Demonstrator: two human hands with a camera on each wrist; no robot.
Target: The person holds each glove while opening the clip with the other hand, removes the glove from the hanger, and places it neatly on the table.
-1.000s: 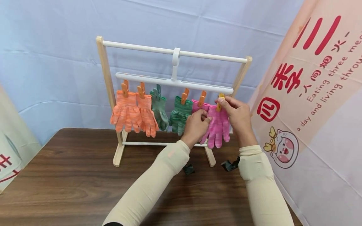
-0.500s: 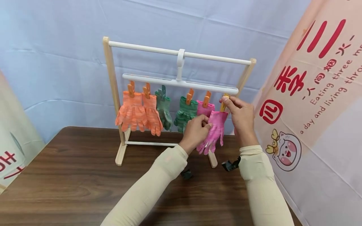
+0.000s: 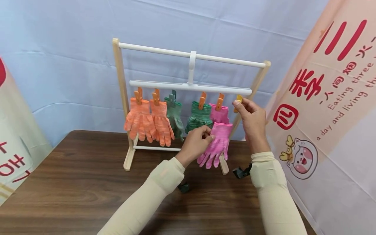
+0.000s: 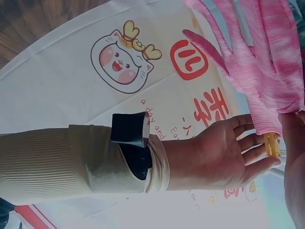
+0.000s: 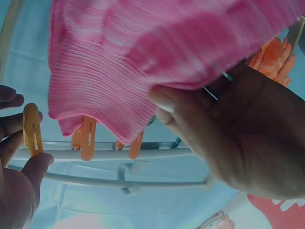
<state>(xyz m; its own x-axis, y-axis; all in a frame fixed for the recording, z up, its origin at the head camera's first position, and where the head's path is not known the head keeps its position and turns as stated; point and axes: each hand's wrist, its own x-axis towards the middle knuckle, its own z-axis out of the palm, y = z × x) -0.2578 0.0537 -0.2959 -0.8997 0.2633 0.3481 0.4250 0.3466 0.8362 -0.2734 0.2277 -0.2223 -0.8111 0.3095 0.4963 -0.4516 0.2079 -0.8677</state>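
My left hand [image 3: 194,143] pinches a pink knit glove [image 3: 219,138] near its cuff edge. The glove's fingers hang down, lower than the row of clipped gloves. With thumb and fingers, my right hand [image 3: 255,122] holds a yellow clothespin [image 3: 239,99] under the right end of the white hanger [image 3: 161,85]. In the right wrist view, a gap separates this yellow clothespin [image 5: 32,129] from the pink glove's cuff [image 5: 100,105]. Behind the held glove, a second pink glove [image 3: 219,113] hangs from an orange clothespin [image 3: 219,101], partly hidden.
Orange gloves [image 3: 139,114] and green gloves [image 3: 199,112] hang from other clothespins on the hanger. A wooden rack [image 3: 120,71] with a white top rod carries it, standing on a brown table [image 3: 73,182]. A printed cloth [image 3: 332,124] hangs close at the right.
The pink glove's cuff has come out of the yellow clothespin. My left hand has drawn the glove down and left, while my right hand keeps the clothespin at the hanger's end.
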